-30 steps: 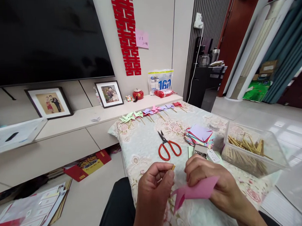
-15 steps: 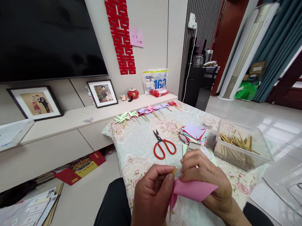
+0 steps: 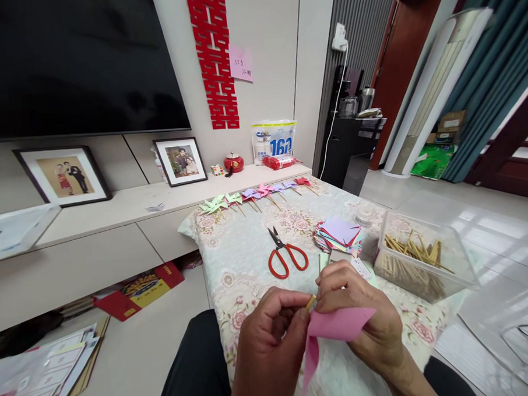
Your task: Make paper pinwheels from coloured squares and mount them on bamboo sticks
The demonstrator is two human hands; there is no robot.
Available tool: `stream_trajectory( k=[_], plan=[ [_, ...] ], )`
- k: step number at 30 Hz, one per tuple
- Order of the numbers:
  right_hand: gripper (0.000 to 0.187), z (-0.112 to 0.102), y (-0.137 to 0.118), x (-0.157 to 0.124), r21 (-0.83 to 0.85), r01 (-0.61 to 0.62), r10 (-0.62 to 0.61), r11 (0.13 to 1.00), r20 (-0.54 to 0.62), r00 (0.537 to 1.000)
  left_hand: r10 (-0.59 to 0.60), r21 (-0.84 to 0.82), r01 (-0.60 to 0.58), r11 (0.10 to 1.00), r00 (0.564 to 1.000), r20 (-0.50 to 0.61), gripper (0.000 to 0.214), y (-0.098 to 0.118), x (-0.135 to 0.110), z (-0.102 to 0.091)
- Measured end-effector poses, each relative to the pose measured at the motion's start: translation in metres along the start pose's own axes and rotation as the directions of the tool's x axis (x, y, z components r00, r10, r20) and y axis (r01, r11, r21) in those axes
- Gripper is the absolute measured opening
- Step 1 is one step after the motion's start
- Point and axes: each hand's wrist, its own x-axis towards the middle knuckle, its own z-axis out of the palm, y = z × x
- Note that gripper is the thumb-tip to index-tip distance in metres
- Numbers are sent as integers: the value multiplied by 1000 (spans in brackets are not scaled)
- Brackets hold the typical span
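Note:
My left hand [image 3: 274,337] pinches a thin straw-coloured stick [image 3: 311,303] between thumb and forefinger, its tip poking up. Close against it, my right hand [image 3: 361,316] grips a pink paper pinwheel [image 3: 342,324], whose folded blades hang below my fingers. The stick's tip meets the pinwheel's centre beside my right fingertips; exactly how they join is hidden. Just beyond my hands, red-handled scissors [image 3: 287,254] lie with the blades slightly apart. A stack of coloured paper squares [image 3: 339,232] sits behind my right hand.
Several finished pinwheels [image 3: 264,192] line the far table edge. A clear plastic box [image 3: 424,261] of sticks stands at the right on the flowered tablecloth [image 3: 245,269]. Behind is a white cabinet [image 3: 129,212] with framed photos [image 3: 181,162]. Papers [image 3: 39,371] lie on the floor at left.
Both hands have stayed close together. The stick's tip has moved slightly right towards my right fingers, and the pink pinwheel has tilted, its lower blade hanging more openly.

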Motion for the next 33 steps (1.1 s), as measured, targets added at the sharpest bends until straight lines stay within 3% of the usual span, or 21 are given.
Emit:
stream_trajectory(
  k=[19, 33],
  plan=[
    [17, 1, 5, -5, 60, -27, 25, 998, 28, 999, 163, 224, -164, 961, 986, 22, 11, -7, -1, -4],
    [20, 3, 5, -6, 64, -47, 46, 997, 26, 999, 434, 479, -411, 776, 898, 69, 19, 6, -7, -5]
  ],
)
